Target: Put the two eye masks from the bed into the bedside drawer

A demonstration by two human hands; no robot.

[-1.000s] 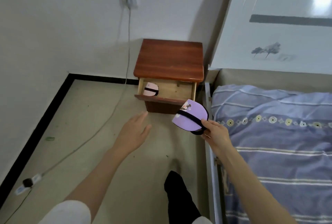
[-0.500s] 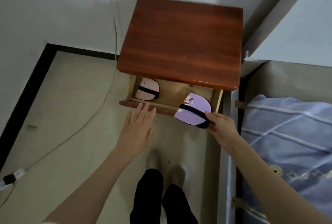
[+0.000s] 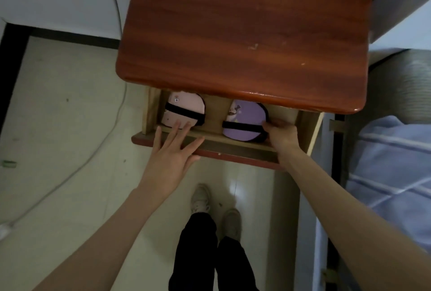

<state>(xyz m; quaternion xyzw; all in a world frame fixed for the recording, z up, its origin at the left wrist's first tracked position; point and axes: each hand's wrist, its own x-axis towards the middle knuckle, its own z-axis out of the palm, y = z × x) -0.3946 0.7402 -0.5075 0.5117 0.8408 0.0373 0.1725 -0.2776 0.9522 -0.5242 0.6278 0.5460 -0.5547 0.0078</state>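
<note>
The bedside drawer (image 3: 233, 153) of the red-brown nightstand (image 3: 245, 34) stands pulled out below me. A pink eye mask (image 3: 186, 106) with a black strap lies in its left part. A purple eye mask (image 3: 247, 118) with a black strap rests in its right part. My right hand (image 3: 283, 135) is inside the drawer, its fingers still pinching the purple mask's right edge. My left hand (image 3: 173, 153) lies flat with spread fingers on the drawer's front edge, fingertips reaching over the pink mask.
A bed with a blue striped cover (image 3: 394, 174) is at the right, its metal frame (image 3: 307, 232) close beside the drawer. A white cable (image 3: 93, 157) runs across the floor at the left. My feet (image 3: 217, 209) stand just before the nightstand.
I have leaned in over the nightstand. My right hand carried the purple mask from in front of the drawer down into it. My left hand moved forward onto the drawer's front edge.
</note>
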